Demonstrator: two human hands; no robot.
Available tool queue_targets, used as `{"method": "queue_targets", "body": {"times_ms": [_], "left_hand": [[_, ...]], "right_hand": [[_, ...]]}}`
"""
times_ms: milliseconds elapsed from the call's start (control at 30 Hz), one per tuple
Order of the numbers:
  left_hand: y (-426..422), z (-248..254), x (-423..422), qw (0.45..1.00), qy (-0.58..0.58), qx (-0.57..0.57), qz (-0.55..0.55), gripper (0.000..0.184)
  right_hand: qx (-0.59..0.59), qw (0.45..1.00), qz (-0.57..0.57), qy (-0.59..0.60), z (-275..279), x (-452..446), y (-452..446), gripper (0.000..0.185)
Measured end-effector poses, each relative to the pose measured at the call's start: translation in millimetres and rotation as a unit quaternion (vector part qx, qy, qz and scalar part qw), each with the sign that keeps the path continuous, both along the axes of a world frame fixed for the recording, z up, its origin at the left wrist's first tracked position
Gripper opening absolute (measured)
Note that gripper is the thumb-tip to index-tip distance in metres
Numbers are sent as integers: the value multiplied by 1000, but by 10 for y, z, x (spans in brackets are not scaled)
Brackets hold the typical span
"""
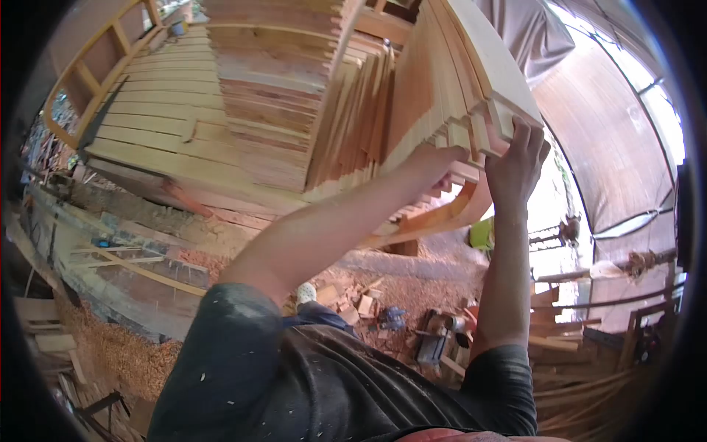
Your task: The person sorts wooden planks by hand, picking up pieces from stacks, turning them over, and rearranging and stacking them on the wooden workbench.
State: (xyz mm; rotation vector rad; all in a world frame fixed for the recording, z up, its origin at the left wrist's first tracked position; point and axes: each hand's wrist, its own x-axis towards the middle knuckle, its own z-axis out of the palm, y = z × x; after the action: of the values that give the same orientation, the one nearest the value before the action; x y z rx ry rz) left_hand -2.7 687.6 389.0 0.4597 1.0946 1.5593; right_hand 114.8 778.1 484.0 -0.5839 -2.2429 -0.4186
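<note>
A row of pale wooden boards stands on edge, packed side by side, with stepped notched ends towards me. My right hand is closed over the near end of the outermost board, its fingers curled over the top corner. Just left of it, my left hand is closed around the lower end of a wooden board in the same row. Part of its fingers is hidden behind the wrist and the board ends. Beneath the boards runs a curved wooden rail.
Left of the row lies a tall stack of boards on a slatted wooden platform. A curved wooden frame leans at the far left. Sawdust, offcuts and a power tool lie on the floor. A green container stands below my right hand.
</note>
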Motion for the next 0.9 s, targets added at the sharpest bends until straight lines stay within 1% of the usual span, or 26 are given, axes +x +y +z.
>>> {"method": "queue_targets", "body": {"times_ms": [33,67,100,167,200,300,367,400,433,500,600,700,733,800,833,900], "left_hand": [[-59,98,40,997,-73,30,-8,32],[18,74,40,995,-85,47,-6,30],[66,100,64,993,-99,64,-8,27],[187,162,108,991,-107,52,53,26],[204,185,160,989,-111,45,82,25],[195,92,219,982,-116,96,113,30],[45,60,178,986,-88,99,98,27],[-118,-1,167,988,-75,95,94,27],[-437,189,212,994,-63,31,79,32],[-611,-136,244,993,-69,66,67,29],[-1348,199,568,996,-39,47,69,32],[-1786,9,807,998,-24,36,47,36],[-1979,29,842,998,-20,39,36,40],[-2407,107,924,999,-17,41,16,47],[-2559,81,954,998,-49,48,9,50],[-2780,38,985,992,-106,66,-12,57]], "right_hand": [[0,1000,5,2,-17,5,62,62],[10,999,45,19,-51,5,125,64],[9,998,57,23,-45,-2,125,64],[8,997,74,26,3,22,86,64],[-25,998,53,4,62,49,21,62],[-78,996,-2,-38,155,113,-49,56],[-88,996,6,-21,237,219,-88,54],[-97,995,12,-15,204,280,-150,52],[-77,996,31,15,188,330,-258,51],[-78,996,12,28,77,517,-551,50],[-56,998,-9,23,-16,827,-1013,49],[-53,997,-49,18,-37,1117,-1598,48],[-58,996,-65,14,-33,1196,-1805,47],[-53,997,-58,0,-25,1336,-2234,49],[-52,997,-57,-4,-22,1373,-2422,51],[-42,997,-68,3,-17,1391,-2712,47]]}}
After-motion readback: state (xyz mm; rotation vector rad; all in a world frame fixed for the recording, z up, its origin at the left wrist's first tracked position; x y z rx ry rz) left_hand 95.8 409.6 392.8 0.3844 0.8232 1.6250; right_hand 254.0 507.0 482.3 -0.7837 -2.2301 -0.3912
